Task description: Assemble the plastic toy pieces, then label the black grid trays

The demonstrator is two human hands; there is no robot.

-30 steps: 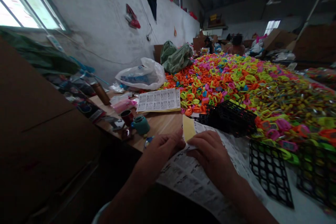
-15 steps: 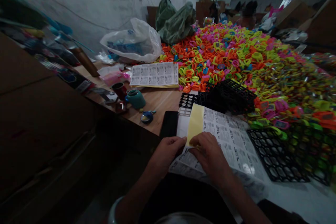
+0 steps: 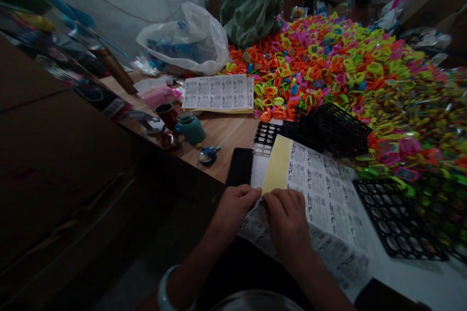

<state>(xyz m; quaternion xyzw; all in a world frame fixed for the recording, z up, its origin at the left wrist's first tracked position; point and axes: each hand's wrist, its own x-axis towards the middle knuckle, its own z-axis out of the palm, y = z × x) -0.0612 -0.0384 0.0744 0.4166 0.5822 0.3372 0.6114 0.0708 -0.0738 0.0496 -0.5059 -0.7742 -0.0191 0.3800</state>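
A sheet of printed labels (image 3: 321, 189) lies in front of me, with a bare yellow strip (image 3: 278, 160) along its left side. Its near part bends down over the table's edge toward my lap. My left hand (image 3: 233, 211) pinches the sheet at its near left corner, thumb and forefinger together. Right beside it, the fingers of my right hand (image 3: 288, 221) are closed on the same edge, at the lower end of the yellow strip. Whatever lies between the fingertips is hidden. A black phone (image 3: 241, 166) rests just beyond my left hand.
Black plastic grid trays (image 3: 328, 129) are stacked behind the sheet, and another grid tray (image 3: 394, 218) lies to the right. A big heap of colourful plastic toy watches (image 3: 328, 63) fills the back. More label sheets (image 3: 219, 93), a teal cup (image 3: 191, 129) and a tape measure (image 3: 207, 156) stand left.
My right hand has turned and closed its fingers more tightly at the sheet's edge, close to the left fingertips. The whole view has shifted slightly; the left hand keeps its pinch.
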